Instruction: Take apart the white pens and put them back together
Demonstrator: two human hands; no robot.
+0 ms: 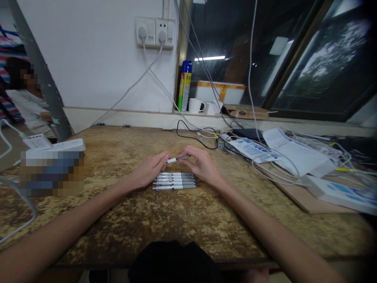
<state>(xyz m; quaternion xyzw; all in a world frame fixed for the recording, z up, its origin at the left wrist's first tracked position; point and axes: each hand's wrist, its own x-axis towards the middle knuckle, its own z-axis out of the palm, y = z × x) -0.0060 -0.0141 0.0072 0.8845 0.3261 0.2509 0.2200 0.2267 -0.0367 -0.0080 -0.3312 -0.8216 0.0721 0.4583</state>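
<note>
Between my two hands is a white and grey pen [172, 160], held level just above the tabletop. The fingers of my left hand [153, 168] pinch its white end. At the grey end, my right hand [199, 163] grips it between thumb and fingers. Directly below, several similar pens [177, 183] lie side by side in a neat stack of rows, all pointing the same way, with clear barrels to the left and grey ends to the right. My hands partly cover the ends of the farther pens.
The worn wooden table [123, 228] carries a white power strip [55, 147] at left. Cables, papers [300, 153] and a white box [338, 192] crowd the right side. A mug [196, 105] and spray can [185, 86] stand on the sill. A person [28, 102] sits far left.
</note>
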